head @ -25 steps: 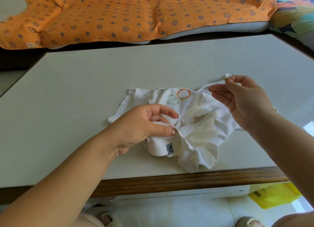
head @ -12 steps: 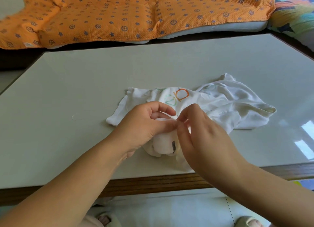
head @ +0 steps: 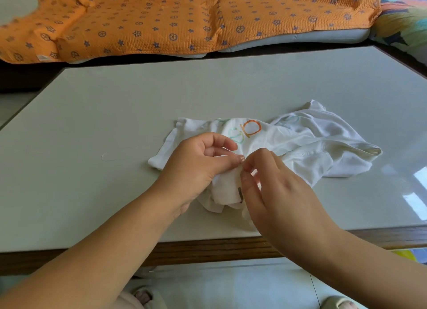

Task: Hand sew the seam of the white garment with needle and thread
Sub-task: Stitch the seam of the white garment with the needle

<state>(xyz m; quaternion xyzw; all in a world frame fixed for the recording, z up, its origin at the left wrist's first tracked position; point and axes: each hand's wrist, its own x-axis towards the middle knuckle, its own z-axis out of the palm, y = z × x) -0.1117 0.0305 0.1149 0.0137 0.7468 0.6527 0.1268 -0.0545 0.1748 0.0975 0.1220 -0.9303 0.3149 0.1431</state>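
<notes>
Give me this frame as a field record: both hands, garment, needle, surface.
left hand: grips a bunched fold of the white garment, thumb on top
right hand: fingertips pinch that fold beside the left thumb
needle: not discernible
garment position: crumpled on the table, towards its near edge, printed letters facing up
background: orange patterned blanket beyond the table
stage: probably mid-stitch at the fold

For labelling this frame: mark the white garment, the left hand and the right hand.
white garment (head: 323,144): head view, on its crumpled right half.
left hand (head: 196,163): head view, on the back of the hand.
right hand (head: 279,190): head view, on the back of the hand.
</notes>
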